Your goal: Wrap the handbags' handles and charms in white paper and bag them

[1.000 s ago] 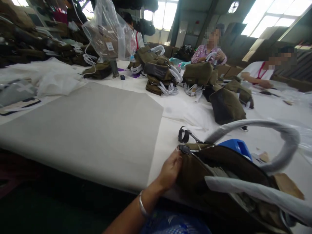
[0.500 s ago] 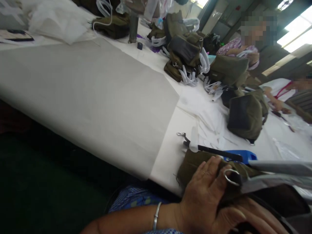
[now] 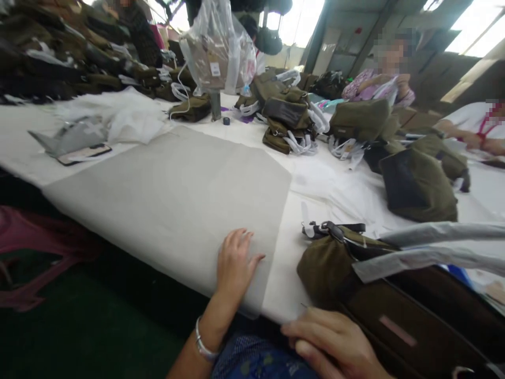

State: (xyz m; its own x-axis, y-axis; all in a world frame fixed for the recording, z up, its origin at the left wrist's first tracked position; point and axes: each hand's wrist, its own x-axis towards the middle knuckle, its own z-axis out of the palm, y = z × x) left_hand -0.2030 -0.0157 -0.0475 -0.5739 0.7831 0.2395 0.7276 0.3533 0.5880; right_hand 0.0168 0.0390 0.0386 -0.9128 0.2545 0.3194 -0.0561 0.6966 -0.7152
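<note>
Grey sheet (image 3: 177, 205): smooth and matt to our eyes; paper or plastic, we cannot tell.
Near bag (image 3: 414, 305), right of the grey sheet: matt olive and dark brown cloth, as we see it.
Handles (image 3: 430, 259): wrapped in thin, faintly glossy grey plastic.
Clear bag (image 3: 215, 58), beyond the grey sheet: glossy, creased plastic.
Stool (image 3: 35, 252), left of the grey sheet: smooth pink plastic.
Bracelet (image 3: 203, 345), by the grey sheet's near edge: shiny metal.
</note>
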